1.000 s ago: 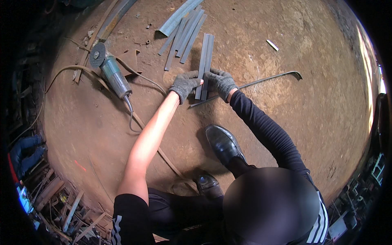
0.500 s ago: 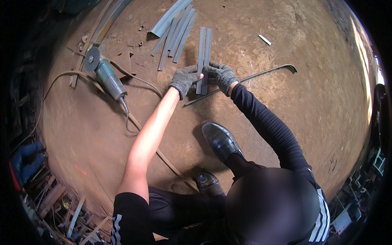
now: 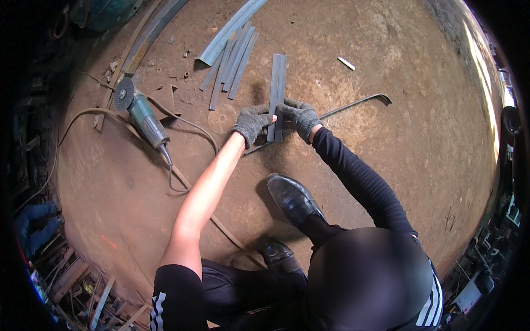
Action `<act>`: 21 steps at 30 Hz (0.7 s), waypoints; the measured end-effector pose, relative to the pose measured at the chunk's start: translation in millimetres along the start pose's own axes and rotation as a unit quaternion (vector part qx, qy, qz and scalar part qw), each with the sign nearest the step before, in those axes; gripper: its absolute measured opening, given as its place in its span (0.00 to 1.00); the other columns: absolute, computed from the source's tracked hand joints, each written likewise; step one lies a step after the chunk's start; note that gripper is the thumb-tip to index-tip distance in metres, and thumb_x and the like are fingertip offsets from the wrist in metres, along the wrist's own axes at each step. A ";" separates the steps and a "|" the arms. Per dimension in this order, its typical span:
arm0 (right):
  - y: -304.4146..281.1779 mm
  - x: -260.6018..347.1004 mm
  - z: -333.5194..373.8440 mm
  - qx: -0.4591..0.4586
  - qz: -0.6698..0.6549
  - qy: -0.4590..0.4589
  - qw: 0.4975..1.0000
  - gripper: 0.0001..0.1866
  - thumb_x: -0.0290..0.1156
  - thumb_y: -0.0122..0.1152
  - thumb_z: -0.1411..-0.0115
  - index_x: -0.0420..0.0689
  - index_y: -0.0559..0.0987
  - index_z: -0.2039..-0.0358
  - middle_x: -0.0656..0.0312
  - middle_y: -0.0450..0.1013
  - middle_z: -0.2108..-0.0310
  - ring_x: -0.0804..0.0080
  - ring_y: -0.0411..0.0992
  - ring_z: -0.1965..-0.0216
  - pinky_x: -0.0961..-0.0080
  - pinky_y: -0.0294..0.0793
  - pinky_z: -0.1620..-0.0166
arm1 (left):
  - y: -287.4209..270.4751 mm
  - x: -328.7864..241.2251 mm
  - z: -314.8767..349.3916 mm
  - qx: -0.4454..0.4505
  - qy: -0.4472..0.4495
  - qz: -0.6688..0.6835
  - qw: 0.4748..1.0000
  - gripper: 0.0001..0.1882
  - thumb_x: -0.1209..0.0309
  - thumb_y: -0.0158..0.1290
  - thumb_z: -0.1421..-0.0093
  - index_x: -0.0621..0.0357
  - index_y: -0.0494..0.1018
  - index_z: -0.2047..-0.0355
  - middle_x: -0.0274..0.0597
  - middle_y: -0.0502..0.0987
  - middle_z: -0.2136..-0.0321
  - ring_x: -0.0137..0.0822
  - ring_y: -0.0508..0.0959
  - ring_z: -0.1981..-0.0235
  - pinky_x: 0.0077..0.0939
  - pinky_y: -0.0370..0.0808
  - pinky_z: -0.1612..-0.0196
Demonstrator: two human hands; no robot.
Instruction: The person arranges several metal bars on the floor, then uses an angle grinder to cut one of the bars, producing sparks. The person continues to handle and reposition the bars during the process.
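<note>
Two flat grey metal strips point(image 3: 277, 83) lie side by side, edge against edge, held up off the ground between my gloved hands. My left hand point(image 3: 252, 122) grips them from the left, its bare thumb tip showing on the front face. From the right, my right hand point(image 3: 300, 117) closes on the same strips near their lower half. Some of the fingers are hidden behind the metal. Beneath my hands a thin metal rod with a hooked end point(image 3: 359, 104) lies slantwise on the floor.
An angle grinder point(image 3: 144, 117) with its cord rests on the floor at left. Several more metal strips point(image 3: 236, 62) and a wider curved metal piece point(image 3: 229, 33) lie ahead. A small white stick point(image 3: 346, 63) is at far right. Scrap metal point(image 3: 83, 281) heaps at lower left.
The two strips, spread with a gap at the top before, now sit closed together along their length. My hands and the strips sit slightly lower in the picture.
</note>
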State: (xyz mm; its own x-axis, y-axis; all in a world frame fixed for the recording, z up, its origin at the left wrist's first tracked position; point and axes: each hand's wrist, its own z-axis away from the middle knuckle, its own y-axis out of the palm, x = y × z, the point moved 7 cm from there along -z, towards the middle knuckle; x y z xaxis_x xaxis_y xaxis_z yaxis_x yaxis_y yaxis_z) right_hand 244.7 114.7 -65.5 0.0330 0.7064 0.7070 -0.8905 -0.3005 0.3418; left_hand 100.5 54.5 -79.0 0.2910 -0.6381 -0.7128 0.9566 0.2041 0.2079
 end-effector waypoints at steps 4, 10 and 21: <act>0.9 0.0 0.3 0.002 0.006 -0.009 1.000 0.23 0.30 0.63 0.36 0.35 0.75 0.43 0.53 0.79 0.53 0.67 0.80 0.60 0.68 0.82 0.57 | -1.8 4.6 -2.6 0.023 0.017 0.029 0.999 0.21 0.76 0.63 0.42 0.55 0.77 0.47 0.35 0.83 0.59 0.27 0.82 0.63 0.26 0.83 0.62; 4.7 -1.1 2.9 0.026 -0.025 0.011 0.999 0.23 0.31 0.64 0.37 0.37 0.75 0.43 0.55 0.79 0.54 0.66 0.80 0.59 0.65 0.82 0.55 | -6.2 2.9 -3.2 0.017 0.036 0.039 0.998 0.22 0.76 0.63 0.42 0.60 0.76 0.47 0.38 0.83 0.60 0.28 0.82 0.65 0.25 0.83 0.61; 9.2 5.7 -26.2 0.028 0.009 0.047 0.998 0.19 0.29 0.64 0.37 0.38 0.78 0.47 0.58 0.80 0.61 0.64 0.80 0.64 0.63 0.82 0.58 | -114.3 -78.7 2.7 -0.150 0.083 -0.111 0.979 0.13 0.68 0.60 0.40 0.63 0.80 0.58 0.40 0.81 0.71 0.28 0.79 0.76 0.23 0.75 0.77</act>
State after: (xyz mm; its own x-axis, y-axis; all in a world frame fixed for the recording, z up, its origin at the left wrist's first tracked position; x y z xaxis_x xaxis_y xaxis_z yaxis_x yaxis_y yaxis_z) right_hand 224.8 132.7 -74.6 -0.0269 0.7564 0.6535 -0.8637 -0.3468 0.3658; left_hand -31.7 79.4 -44.8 0.0466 -0.5676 -0.8220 0.9421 0.2985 -0.1528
